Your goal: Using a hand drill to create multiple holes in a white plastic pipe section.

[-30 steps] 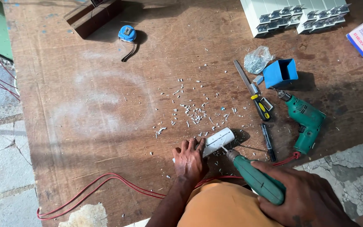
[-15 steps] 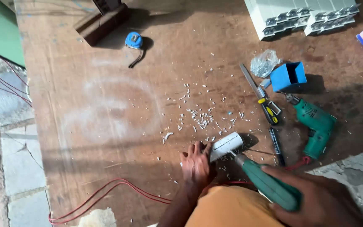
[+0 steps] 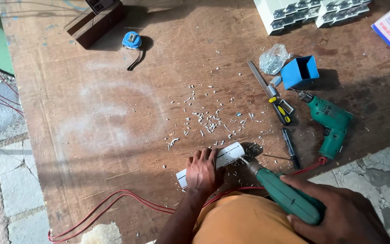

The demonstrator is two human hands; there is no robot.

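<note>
My left hand (image 3: 202, 171) presses flat on a short white plastic strip (image 3: 229, 154) lying on the brown plywood board (image 3: 113, 113). My right hand (image 3: 339, 216) grips a green electric drill (image 3: 285, 197). Its bit tip touches the right end of the white strip. White shavings (image 3: 208, 119) are scattered on the board just beyond the strip.
A second green drill (image 3: 330, 124) lies at the right, beside a black marker (image 3: 290, 147), a yellow-handled knife (image 3: 274, 97), a blue box (image 3: 299, 71) and a bag of screws (image 3: 272, 58). A blue tape measure (image 3: 132, 40) and a wooden block (image 3: 96, 21) lie at the back. A red cable (image 3: 104, 205) runs along the near edge.
The view has shifted slightly. Both hands stay in place on the strip and the drill, with the bit still at the strip's right end.
</note>
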